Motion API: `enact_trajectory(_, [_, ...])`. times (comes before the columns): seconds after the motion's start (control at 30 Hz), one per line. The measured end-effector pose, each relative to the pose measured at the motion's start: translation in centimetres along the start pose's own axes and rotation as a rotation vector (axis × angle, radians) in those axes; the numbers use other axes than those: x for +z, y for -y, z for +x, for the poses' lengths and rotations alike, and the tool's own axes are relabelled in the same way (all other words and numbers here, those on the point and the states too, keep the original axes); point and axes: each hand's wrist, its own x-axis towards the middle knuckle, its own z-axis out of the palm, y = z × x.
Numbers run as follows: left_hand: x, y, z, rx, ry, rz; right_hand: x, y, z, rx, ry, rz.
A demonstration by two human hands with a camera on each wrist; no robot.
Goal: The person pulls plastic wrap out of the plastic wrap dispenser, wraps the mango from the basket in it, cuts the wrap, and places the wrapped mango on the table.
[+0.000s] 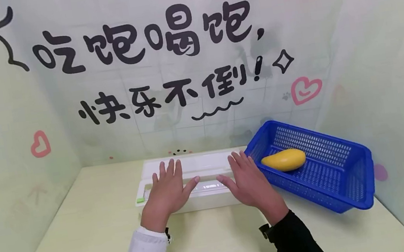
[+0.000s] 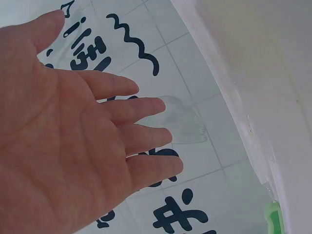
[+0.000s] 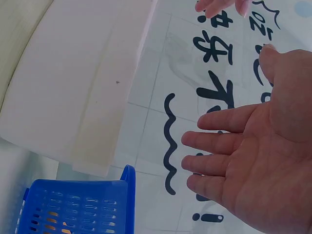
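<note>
A long white box (image 1: 205,203), which looks like a cling film dispenser, lies on the table with its lid (image 1: 199,161) folded back. Something clear and shiny, apparently film (image 1: 208,186), shows inside. A small green piece (image 1: 140,200) sits at its left end and also appears as a green part (image 2: 276,219) in the left wrist view. My left hand (image 1: 170,191) is held over the box's left part, fingers straight and spread, palm bare. Over the right part is my right hand (image 1: 249,183), likewise straight-fingered and holding nothing. Both wrist views show the fingertips apart from the box.
A blue plastic basket (image 1: 353,168) stands at the right, close to the box's right end and my right hand. In it lies a yellow mango-like fruit (image 1: 284,160). A wall with printed lettering (image 1: 181,94) rises behind the pale table (image 1: 84,230).
</note>
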Motion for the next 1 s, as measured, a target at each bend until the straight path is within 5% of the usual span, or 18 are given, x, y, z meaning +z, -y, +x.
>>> enact_trajectory(0.27, [-1.3,2.2,-0.1,-0.002,0.047,-0.04,-0.3,-1.4,0.3,-0.054,-0.056,-0.014])
enact_trajectory(0.53, [-2.7,5.1,-1.2,-0.1,0.104,-0.066,-0.1,-2.4,0.5,-0.083,0.063,-0.012])
enact_trajectory(1.0, [-1.8,6.5,-0.2,-0.07,0.094,-0.067,0.8,-2.5,1.1,-0.046,0.09,-0.061])
